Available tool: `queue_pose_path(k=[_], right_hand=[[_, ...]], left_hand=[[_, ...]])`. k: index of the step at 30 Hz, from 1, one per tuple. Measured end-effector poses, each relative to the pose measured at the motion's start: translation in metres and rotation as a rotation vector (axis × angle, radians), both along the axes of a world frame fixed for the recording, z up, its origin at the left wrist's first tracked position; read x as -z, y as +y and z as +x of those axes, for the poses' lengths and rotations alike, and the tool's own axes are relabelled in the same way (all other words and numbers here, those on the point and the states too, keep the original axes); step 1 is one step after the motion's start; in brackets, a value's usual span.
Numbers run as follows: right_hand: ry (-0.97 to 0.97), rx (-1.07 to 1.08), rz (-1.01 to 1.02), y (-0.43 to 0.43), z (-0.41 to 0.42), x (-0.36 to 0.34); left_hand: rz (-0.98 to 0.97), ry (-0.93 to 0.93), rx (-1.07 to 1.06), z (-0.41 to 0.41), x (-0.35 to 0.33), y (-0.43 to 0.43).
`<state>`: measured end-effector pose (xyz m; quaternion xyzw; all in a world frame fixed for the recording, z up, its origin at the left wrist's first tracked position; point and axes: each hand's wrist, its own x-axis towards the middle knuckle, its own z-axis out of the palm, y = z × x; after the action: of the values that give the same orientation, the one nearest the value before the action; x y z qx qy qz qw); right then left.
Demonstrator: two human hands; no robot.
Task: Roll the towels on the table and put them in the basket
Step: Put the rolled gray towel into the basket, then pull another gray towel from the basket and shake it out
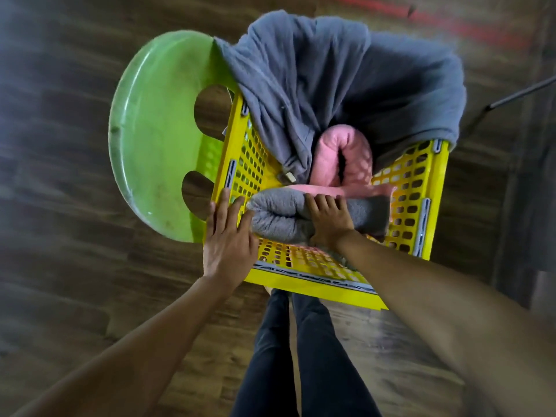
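Place: an indoor living space, most likely a home; I cannot tell which room.
Floor: dark wood-look planks (75, 145) all around where I stand, blurred toward the edges.
Seat: a green plastic chair (150, 139), the cheap moulded household sort, touching the basket.
Laundry: a yellow perforated plastic basket (421, 212) holding a rolled grey towel (279, 215) and a rolled pink towel (328, 158), with a dark grey cloth (316, 70) draped over its far rim.
Furniture: a thin dark metal leg (523, 94) to my right.
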<state>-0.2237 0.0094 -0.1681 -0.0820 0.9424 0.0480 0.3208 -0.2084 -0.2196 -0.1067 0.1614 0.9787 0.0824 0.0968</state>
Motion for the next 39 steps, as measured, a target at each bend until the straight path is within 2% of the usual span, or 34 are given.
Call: queue_pose_path(k=[3,11,14,19,24,31,39], right_hand=[[-0.001,0.163,-0.080,-0.002,0.005,-0.026],[0.180,0.835,-0.601,0.015,0.044,-0.144],[0.287,0.910,-0.653,0.030,0.068,-0.176],[0.342,1.012,-0.713,0.070,0.092,-0.195],[0.332,0.989,-0.753,0.120,0.085,-0.199],[0.216,0.797,-0.736,0.218,0.040,-0.181],[0.104,0.571,-0.690,0.292,-0.015,-0.166]], left_hand=[[0.020,-0.024,0.003,-0.002,-0.007,0.001],[0.208,-0.053,-0.096,0.002,-0.075,0.039],[0.264,-0.080,-0.103,0.008,-0.099,0.066],[0.360,-0.032,-0.041,0.013,-0.128,0.114],[0.390,-0.022,-0.060,0.005,-0.135,0.163],[0.375,-0.069,-0.202,-0.001,-0.119,0.258],[0.378,-0.232,-0.369,0.016,-0.096,0.348]])
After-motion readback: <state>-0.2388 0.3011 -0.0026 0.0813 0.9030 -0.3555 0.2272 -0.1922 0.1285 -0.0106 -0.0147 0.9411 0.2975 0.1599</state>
